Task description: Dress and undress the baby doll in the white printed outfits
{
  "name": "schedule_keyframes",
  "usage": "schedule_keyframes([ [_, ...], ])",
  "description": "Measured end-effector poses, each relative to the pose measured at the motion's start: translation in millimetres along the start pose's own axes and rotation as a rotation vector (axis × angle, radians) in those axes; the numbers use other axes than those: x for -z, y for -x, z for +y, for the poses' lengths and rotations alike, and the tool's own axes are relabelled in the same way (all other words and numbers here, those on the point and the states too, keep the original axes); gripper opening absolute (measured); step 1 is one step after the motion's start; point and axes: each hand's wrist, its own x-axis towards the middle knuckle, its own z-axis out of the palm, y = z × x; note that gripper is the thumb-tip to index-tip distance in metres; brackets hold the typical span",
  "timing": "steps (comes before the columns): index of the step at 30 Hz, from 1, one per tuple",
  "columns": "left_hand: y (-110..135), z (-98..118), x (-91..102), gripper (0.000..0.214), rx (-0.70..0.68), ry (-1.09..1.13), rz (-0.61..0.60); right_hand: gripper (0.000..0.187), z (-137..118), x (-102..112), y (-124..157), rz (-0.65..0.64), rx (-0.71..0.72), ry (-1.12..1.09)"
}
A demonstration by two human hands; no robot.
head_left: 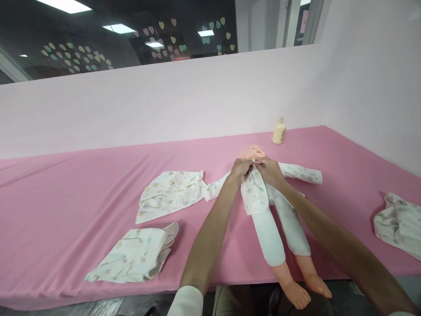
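A baby doll (268, 239) lies face up on the pink-covered table, its legs hanging past the front edge. It wears a white printed top (255, 193) with the sleeves spread to both sides. My left hand (241, 168) is closed on the top at the neckline, just below the doll's chin. Right beside it, my right hand (270, 170) pinches the same neckline, fingertips close to those of the left. Whether a button, snap or tie lies between the fingers is hidden. Most of the doll's head (254, 152) shows above my hands.
A printed cloth garment (173, 193) lies left of the doll, touching its sleeve. Nearer the front is a folded printed cloth (133, 254). Another printed cloth (399, 224) sits at the right edge. A cream pump bottle (279, 131) stands by the white wall (197, 105).
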Motion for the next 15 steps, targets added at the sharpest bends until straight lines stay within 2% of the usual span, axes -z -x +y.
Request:
schedule_keyframes([
  [4,5.6,-0.5,-4.3,0.028,-0.041,-0.052,-0.029,0.023,4.5,1.4,1.6,0.001,0.009,-0.025],
  [9,7.6,-0.3,-9.4,0.028,-0.075,-0.145,-0.030,0.026,8.4,1.0,0.0,0.038,-0.057,-0.092],
  [15,10.5,3.2,-10.4,0.028,-0.089,-0.197,-0.054,0.021,8.3,-0.4,-4.1,0.068,-0.051,0.048],
])
